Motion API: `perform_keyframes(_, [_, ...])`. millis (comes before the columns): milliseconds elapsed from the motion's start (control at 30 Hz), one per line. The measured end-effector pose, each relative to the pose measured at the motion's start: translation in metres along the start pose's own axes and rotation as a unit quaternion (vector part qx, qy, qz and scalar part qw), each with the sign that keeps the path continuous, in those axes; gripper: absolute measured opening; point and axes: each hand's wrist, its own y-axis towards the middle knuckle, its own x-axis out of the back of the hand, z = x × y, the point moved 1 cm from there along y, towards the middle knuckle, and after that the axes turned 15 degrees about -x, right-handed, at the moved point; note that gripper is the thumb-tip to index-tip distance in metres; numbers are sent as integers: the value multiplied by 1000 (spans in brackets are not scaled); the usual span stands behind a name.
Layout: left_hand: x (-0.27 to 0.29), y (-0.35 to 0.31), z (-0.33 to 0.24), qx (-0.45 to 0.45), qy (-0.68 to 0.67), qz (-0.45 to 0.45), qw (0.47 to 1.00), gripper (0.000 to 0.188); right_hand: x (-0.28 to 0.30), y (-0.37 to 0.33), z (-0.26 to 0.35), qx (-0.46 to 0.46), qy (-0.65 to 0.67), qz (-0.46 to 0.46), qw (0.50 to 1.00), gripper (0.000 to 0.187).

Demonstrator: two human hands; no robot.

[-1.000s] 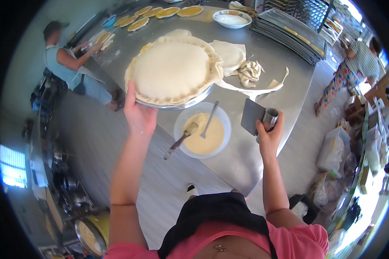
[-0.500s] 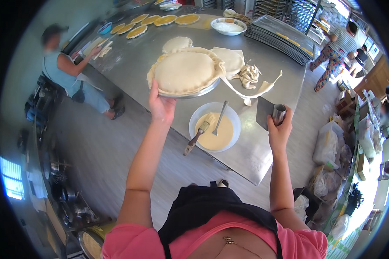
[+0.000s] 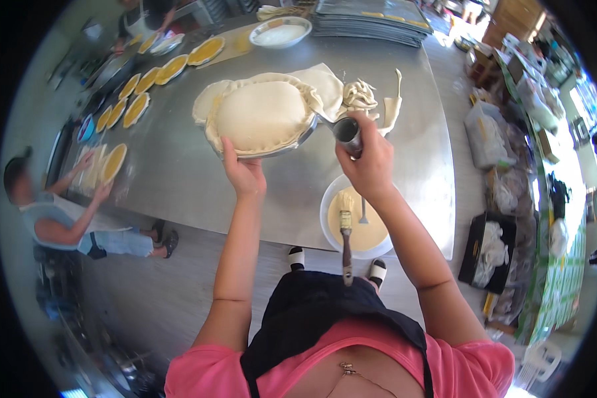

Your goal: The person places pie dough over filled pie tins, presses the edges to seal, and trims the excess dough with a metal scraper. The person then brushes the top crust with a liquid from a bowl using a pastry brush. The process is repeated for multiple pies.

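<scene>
Where my scraper [image 3: 349, 137] stood well apart from the pie [image 3: 262, 113] a moment ago, it now reaches the right edge, bringing metal to the crimped dough. My right grip [image 3: 371, 159] is closed round its tubular handle; my left grip [image 3: 247, 176] holds the pie over the surface [image 3: 179, 179], thumb at the near rim, fingers hidden.

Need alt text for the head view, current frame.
A person's left hand holds a dough-topped pie over a steel table, while the right hand holds a metal scraper near its edge. Close by sits a bowl of pale yellow liquid with a brush; at left, a co-worker handles a yellow-filled tart.
</scene>
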Motion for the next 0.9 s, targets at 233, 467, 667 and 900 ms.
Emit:
perform_keyframes(233, [-15,-15,-3,56,-15,-13,998,52,-7,-7,15,168,-112,-91,975,48])
perform_keyframes(467, [-54,-48,3,21,-23,-3,1000,51,31,4,-21,97,-108,-101,984,46])
perform_keyframes(667, [-93,-90,1,-32,23,-43,998,50,87,28,-51,113,-22,-28,993,40])
perform_keyframes(900, [-118,-120,4,-24,22,-82,996,52,127,44,-63,155,-20,25,987,49])
